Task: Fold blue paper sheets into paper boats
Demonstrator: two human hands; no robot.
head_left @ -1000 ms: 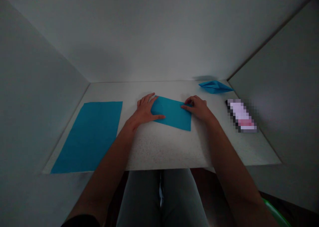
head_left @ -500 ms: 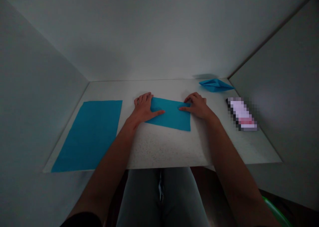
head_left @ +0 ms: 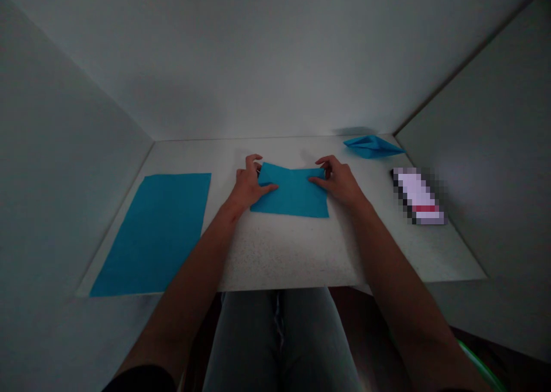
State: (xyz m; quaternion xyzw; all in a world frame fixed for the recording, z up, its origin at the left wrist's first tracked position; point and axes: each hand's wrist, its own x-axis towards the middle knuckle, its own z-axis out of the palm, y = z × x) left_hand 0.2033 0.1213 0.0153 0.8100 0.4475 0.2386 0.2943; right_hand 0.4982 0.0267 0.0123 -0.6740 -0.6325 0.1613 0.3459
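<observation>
- My left hand point(head_left: 248, 186) is closed on the 9 o'clock end of the small blue sheet point(head_left: 293, 196); its thumb point(head_left: 270, 187) lies across the upper face, pointing inward toward 3 o'clock; the index finger stands off, curled above the corner, and the other fingertips are partly hidden at the edge.
- My right hand point(head_left: 343, 183) pinches the 3 o'clock end in much the same way; the thumb point(head_left: 317, 181) rests on the face, pointing to 9 o'clock, while the forefinger arches loose near the corner at 2 o'clock; how firmly the hidden fingers press, I cannot tell.
- The sheet lies between my two hands, over the middle of the white table point(head_left: 284, 254); its far edge dips at 12 o'clock — the two far corners sit higher than that dip — and its near edge, at 6 o'clock, runs almost straight.
- Between 8 and 9 o'clock from it, well apart, a larger blue sheet point(head_left: 159, 225) lies flat, partly behind my left forearm point(head_left: 185, 277).
- At 2 o'clock, near the back wall point(head_left: 275, 65), sits a folded blue paper shape point(head_left: 371, 147), pointed at both ends; a phone point(head_left: 418, 196), its screen pixelated, lies at 3 o'clock, beyond my right hand.
</observation>
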